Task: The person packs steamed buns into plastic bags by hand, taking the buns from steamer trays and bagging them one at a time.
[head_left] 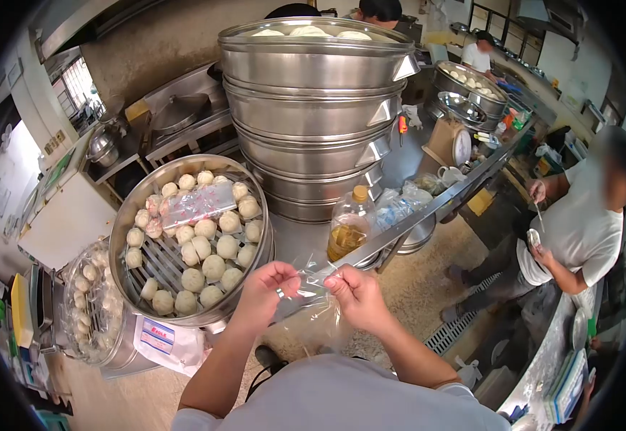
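Note:
A clear thin plastic bag is stretched between my two hands in front of my body. My left hand, with a ring on one finger, pinches one side of its upper edge. The other side is pinched between the thumb and fingers of my right hand. Left of my hands is a round metal steamer tray with many pale round buns on its slats. A clear packet with red print lies on top of some buns. An oil bottle with a yellow cap stands just beyond my right hand.
A tall stack of steamer trays rises ahead. A plastic-covered bun tray and a white printed sack are at lower left. A dial scale stands on the counter. One person stands at right; another is farther back.

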Motion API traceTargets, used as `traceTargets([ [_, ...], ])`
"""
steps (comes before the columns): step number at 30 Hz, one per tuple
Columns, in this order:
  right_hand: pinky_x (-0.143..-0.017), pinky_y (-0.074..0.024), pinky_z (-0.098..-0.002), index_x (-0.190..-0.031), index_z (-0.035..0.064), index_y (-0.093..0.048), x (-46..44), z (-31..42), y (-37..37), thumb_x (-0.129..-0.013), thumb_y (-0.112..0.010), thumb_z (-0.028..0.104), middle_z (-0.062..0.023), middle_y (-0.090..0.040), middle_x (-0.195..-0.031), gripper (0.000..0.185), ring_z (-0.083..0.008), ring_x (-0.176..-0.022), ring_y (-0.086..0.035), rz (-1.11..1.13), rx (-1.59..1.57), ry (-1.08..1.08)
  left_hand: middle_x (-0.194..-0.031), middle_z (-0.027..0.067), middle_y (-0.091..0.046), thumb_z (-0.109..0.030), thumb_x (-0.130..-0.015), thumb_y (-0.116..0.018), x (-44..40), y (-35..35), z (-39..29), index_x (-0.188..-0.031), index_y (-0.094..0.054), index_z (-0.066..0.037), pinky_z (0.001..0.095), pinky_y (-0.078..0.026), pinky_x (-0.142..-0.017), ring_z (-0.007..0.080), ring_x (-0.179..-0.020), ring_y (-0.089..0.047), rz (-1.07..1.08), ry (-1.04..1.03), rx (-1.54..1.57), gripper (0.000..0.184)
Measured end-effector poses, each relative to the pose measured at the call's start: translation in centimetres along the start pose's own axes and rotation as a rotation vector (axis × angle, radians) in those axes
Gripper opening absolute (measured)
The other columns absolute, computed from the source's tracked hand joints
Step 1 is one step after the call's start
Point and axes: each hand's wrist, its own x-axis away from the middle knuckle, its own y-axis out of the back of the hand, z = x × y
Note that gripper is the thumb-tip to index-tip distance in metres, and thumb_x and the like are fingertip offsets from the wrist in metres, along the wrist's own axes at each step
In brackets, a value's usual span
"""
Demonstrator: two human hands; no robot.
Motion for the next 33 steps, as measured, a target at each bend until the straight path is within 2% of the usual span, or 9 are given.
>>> traceTargets([
  [5,-0.059,-0.05,-0.0343,-0.093,0.0001,-0.068,0.0,-1.0,1.6,-0.101,-0.068,0.021,-0.0124,-0.063,-0.068,0.022,-0.0213,-0.06,-0.061,0.049,-0.025,-0.006,-0.104,0.0032,-0.066,-0.011,-0.098,-0.07,-0.5,-1.3,0.9,-0.112,-0.065,-0.002,0.0297,-0.054,-0.08,0.0125,-0.095,-0.064,-0.083,-0.055,0.146,0.017],
  [11,-0.063,-0.0524,-0.0354,-0.099,-0.0007,-0.07,-0.8,-1.0,2.6,-0.099,-0.068,0.014,-0.0143,-0.068,-0.077,0.015,-0.0256,-0.066,-0.066,0.058,-0.071,0.017,-0.11,0.0082,-0.069,-0.022,-0.102,-0.066,0.3,-2.5,-1.1,-0.12,-0.066,0.002,0.0331,-0.055,-0.08,0.0171,-0.096,-0.067,-0.055,0.133,0.106,0.03],
  [19,-0.065,-0.0531,-0.0369,-0.104,-0.0016,-0.071,-1.4,-1.4,1.9,-0.099,-0.066,0.01,-0.0159,-0.07,-0.085,0.014,-0.0296,-0.071,-0.068,0.155,-0.058,-0.005,-0.082,0.0034,-0.069,-0.01,-0.096,-0.073,1.1,-0.2,-1.0,-0.096,-0.071,0.0,0.0246,-0.05,-0.07,0.0099,-0.075,-0.063,-0.044,0.069,-0.179,0.01],
  [22,-0.068,-0.0532,-0.0387,-0.104,-0.0019,-0.07,-1.7,-1.1,0.9,-0.097,-0.067,0.009,-0.0166,-0.069,-0.086,0.014,-0.0308,-0.074,-0.067,0.202,-0.065,-0.019,-0.076,0.0002,-0.065,-0.007,-0.093,-0.075,1.6,0.2,-1.3,-0.085,-0.064,-0.005,0.0226,-0.046,-0.061,0.0065,-0.068,-0.059,-0.061,0.049,-0.302,0.014],
  [26,-0.069,-0.0527,-0.0399,-0.107,-0.0006,-0.069,-3.3,0.2,-1.5,-0.091,-0.073,0.01,-0.0137,-0.067,-0.088,0.02,-0.0316,-0.075,-0.065,-0.032,0.13,0.259,-0.073,-0.0011,-0.062,-0.003,-0.092,-0.076,2.3,0.9,-1.8,-0.079,-0.053,-0.008,0.0221,-0.042,-0.052,0.0048,-0.063,-0.056,-0.098,0.038,-0.176,0.027],
  [28,-0.069,-0.0523,-0.0404,-0.108,0.0,-0.067,-4.8,2.7,-2.8,-0.088,-0.076,0.011,-0.0118,-0.065,-0.089,0.024,-0.0318,-0.074,-0.063,-0.3,0.359,0.466,-0.073,-0.0003,-0.063,-0.003,-0.092,-0.076,2.6,1.6,-2.4,-0.08,-0.052,-0.008,0.0226,-0.042,-0.052,0.0051,-0.063,-0.056,-0.306,-0.062,-0.189,0.027],
  [29,-0.065,-0.0514,-0.0392,-0.106,0.0009,-0.065,-5.2,2.8,-3.6,-0.085,-0.082,0.015,-0.0105,-0.063,-0.089,0.031,-0.0281,-0.071,-0.061,-0.299,0.35,0.539,-0.073,0.0,-0.063,-0.002,-0.092,-0.075,2.8,2.0,-2.6,-0.08,-0.051,-0.008,0.0228,-0.042,-0.052,0.0053,-0.063,-0.056,-0.42,-0.114,-0.195,0.028],
  [32,-0.063,-0.0512,-0.0381,-0.102,0.0012,-0.065,-5.0,5.9,-7.1,-0.084,-0.085,0.02,-0.0116,-0.063,-0.089,0.032,-0.0236,-0.071,-0.061,0.172,0.082,0.254,-0.075,0.0011,-0.064,-0.005,-0.093,-0.076,3.6,4.4,-2.2,-0.081,-0.056,-0.008,0.024,-0.043,-0.053,0.0069,-0.063,-0.057,-0.359,-0.302,-0.039,0.023],
  [33,-0.061,-0.0504,-0.0348,-0.101,0.0018,-0.065,-4.9,6.6,-8.8,-0.086,-0.085,0.021,-0.01,-0.063,-0.084,0.032,-0.0178,-0.069,-0.06,0.299,-0.02,0.142,-0.077,0.0019,-0.065,-0.005,-0.093,-0.075,4.2,4.8,-2.4,-0.081,-0.061,-0.007,0.0256,-0.045,-0.055,0.0087,-0.064,-0.058,-0.349,-0.332,-0.139,0.019],
])
